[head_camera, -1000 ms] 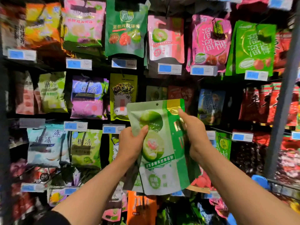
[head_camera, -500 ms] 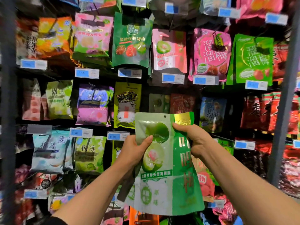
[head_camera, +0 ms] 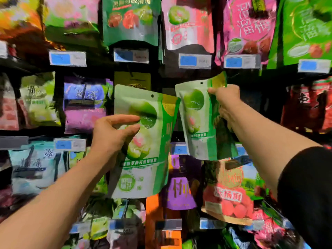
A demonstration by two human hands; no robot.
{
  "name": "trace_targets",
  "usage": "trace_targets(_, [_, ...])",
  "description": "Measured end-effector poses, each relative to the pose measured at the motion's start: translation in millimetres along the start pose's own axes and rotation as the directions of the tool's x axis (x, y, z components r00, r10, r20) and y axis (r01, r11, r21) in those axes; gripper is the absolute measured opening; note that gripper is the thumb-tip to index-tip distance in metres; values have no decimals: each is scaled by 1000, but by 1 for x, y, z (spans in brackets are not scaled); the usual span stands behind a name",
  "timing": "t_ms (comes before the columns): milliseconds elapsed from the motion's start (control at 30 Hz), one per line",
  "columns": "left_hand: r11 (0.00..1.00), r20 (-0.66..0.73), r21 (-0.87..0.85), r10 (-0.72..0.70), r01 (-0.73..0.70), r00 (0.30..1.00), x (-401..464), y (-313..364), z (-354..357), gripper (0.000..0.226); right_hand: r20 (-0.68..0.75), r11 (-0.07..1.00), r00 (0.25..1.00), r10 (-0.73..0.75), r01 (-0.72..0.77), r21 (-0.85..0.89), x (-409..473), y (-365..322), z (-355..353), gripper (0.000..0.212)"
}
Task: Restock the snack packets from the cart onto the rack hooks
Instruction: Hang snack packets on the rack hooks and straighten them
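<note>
Fingers and thumb of the left hand [head_camera: 111,135] pinch the middle of one pale green snack packet [head_camera: 143,141], held up in front of the rack at centre. To its right and a little higher, the right hand [head_camera: 225,101] grips the upper edge of a second green packet [head_camera: 197,123], tilted toward the far rack. Whether that packet's hole sits on a hook is, through the blur, hard to say.

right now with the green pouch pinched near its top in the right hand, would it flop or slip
The green pouch probably stays fairly flat: it hangs tilted from the right hand without folding. Its glossy film could be slippery, so a thumb-and-finger pinch may slide. It looks light, since a grip near the top corner carries it.
</note>
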State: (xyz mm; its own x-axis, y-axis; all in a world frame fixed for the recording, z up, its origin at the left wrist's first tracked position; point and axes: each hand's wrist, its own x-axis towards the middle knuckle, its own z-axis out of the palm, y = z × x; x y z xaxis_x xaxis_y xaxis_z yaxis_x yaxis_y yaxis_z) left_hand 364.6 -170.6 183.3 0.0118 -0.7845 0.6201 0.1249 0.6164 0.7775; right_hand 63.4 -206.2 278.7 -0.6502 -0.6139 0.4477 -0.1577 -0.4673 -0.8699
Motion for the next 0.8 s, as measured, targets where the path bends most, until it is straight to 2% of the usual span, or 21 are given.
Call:
trace_targets(67, [998,46,-33,-44,46,998,5,-8,16,23,26,1000,999,27,-27,4,11,8,12,23])
trace_targets(167, [986,86,-120,-109,119,990,13,-17,42,24,74,988,995,64,-73,137,14,3,27,18])
trace_targets(300, [968,130,-175,-159,181,979,22,-20,67,23,149,969,984,93,-124,214,37,-1,36,41])
trace_targets(400, [963,138,-196,-159,184,978,30,-20,75,23,159,957,981,108,-146,252,41,-7,40,34])
trace_targets(567, [961,137,-188,-177,201,975,37,-22,80,21,142,960,988,66,-102,262,35,-13,45,19])
trace_targets(800, [963,143,-182,-174,198,974,40,-27,84,21,99,969,993,63,-84,232,37,-12,41,24])
